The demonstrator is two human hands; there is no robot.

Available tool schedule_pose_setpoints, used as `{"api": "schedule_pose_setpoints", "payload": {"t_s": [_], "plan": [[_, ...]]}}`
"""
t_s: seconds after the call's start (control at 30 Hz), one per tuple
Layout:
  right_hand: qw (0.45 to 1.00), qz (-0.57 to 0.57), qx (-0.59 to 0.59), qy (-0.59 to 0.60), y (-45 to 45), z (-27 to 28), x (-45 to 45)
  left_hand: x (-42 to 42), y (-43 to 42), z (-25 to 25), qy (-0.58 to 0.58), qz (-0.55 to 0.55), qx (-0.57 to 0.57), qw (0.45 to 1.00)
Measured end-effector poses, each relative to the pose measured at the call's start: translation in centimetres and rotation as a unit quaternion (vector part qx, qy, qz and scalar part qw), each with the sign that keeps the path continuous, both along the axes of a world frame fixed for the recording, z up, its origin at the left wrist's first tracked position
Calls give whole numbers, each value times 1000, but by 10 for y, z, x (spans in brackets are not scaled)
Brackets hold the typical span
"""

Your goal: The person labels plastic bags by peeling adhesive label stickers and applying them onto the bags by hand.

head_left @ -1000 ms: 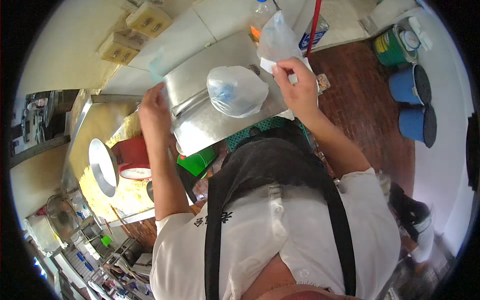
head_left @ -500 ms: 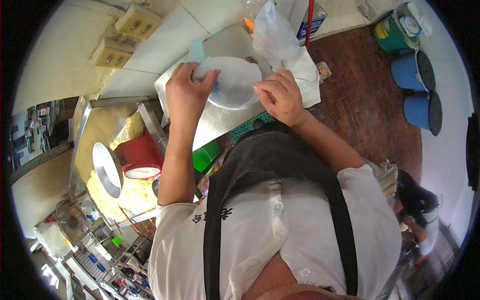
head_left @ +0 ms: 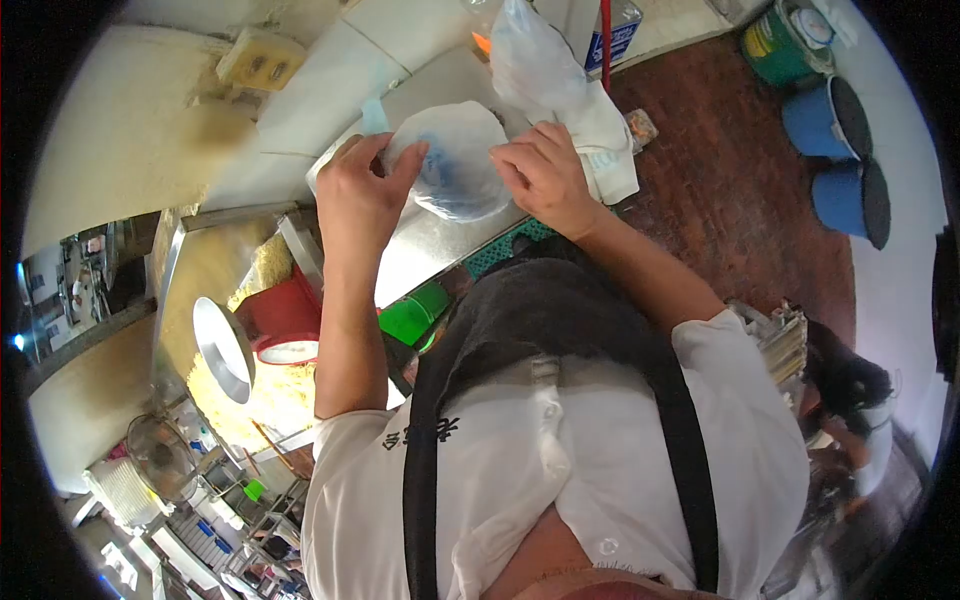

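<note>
Farthest left, a metal bowl (head_left: 222, 348) and a red container (head_left: 278, 318) sit over a heap of yellow strands (head_left: 275, 410). To their right, the left hand (head_left: 365, 180) is at the left edge of the rounded plastic bag (head_left: 455, 165), which lies on the metal surface (head_left: 432, 248). Such thin plastic probably handles best with light fingertips, its weight resting on the metal and both sides steadied evenly. The left forearm runs away from the body, wrist bent, fingers curled, thumb reaching over the bag's edge; whether it pinches the film I cannot tell. The right hand (head_left: 545, 178) is at the bag's right side, its forearm angled inward, fingers folded toward the thumb; its grasp is hidden too. Beyond it, on the far side, stands a filled bag (head_left: 537, 60), with white plastic (head_left: 612, 155) farther right.
</note>
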State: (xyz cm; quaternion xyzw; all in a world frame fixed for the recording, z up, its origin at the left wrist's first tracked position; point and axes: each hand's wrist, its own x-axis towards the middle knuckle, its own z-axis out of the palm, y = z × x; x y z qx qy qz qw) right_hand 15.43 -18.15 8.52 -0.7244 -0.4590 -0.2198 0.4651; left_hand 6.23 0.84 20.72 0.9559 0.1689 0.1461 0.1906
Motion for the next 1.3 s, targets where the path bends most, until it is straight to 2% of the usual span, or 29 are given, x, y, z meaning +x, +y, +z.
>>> {"api": "schedule_pose_setpoints", "payload": {"t_s": [0.13,0.23,0.33,0.43,0.53,0.6,0.63,0.73,0.83,0.97,1.07,1.13,1.23,1.3], "plan": [[998,-6,-45,-35,-2,-2,1,1,-3,-2,-12,19,-12,1000],[990,78,-83,-78,6,-20,3,1,-5,-1,1,24,-25,999],[995,68,-40,-53,3,-12,-6,1,-6,3,6,34,-23,999],[998,24,5,52,0,-2,-13,2,-10,1,-4,35,-19,999],[963,-43,83,252,41,-37,-6,3,-10,-4,-39,15,-17,999],[924,-27,11,382,49,-75,8,2,-8,-5,-38,8,-11,999],[897,-18,-24,442,52,-76,13,2,-6,-4,-27,12,-9,1000],[901,-40,54,430,44,-55,8,0,-4,-6,-14,26,-14,999],[956,-2,12,294,46,-42,-13,1,-5,-10,-39,27,-24,999],[928,15,14,373,43,-96,-6,3,-8,-2,-14,50,-30,998],[932,-3,16,362,29,-88,-8,0,-9,-8,-23,41,-34,998],[950,9,42,308,35,-42,-10,0,-10,-10,-34,32,-32,998],[885,-24,8,466,57,-80,2,2,-14,-3,-13,28,-27,999],[882,-33,-23,470,41,-114,16,2,-12,1,12,31,-10,999]]}}
